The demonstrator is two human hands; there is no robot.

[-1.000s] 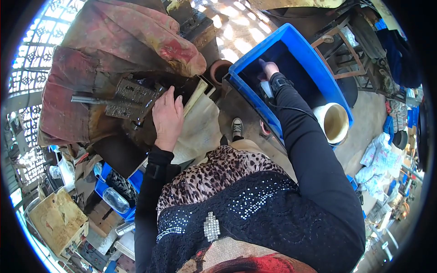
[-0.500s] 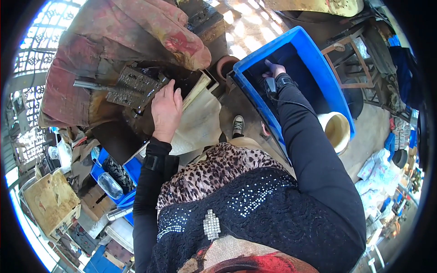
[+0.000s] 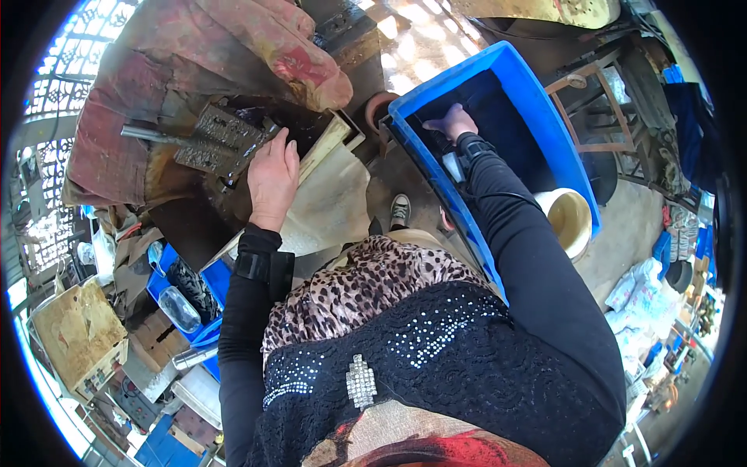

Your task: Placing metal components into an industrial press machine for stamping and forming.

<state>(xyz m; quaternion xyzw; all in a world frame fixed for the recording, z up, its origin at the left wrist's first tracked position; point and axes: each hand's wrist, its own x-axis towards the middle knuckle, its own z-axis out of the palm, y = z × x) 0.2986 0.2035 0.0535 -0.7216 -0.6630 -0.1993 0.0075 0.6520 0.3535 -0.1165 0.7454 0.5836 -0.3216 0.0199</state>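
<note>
The person's right hand (image 3: 455,123) is down inside a long blue plastic bin (image 3: 548,124), thumb side showing and the other fingers curled out of sight; against the dark interior I can't tell whether they have hold of anything. The left hand (image 3: 272,175) lies palm down, fingers loosely straight and close together, gripping nothing that I can see. Its fingertips come right up to the end of a grimy metal block (image 3: 214,144); whether they touch it, I can't say. A bare metal rod (image 3: 148,135) sticks out from the block's far-left side. Just beside that hand runs a pale wooden strip (image 3: 323,148), with a cream sheet (image 3: 331,206) hanging below. A stained reddish cloth (image 3: 210,62) drapes behind the block. At the bin's near end sits a hollow cream-coloured cylinder (image 3: 566,222).
</note>
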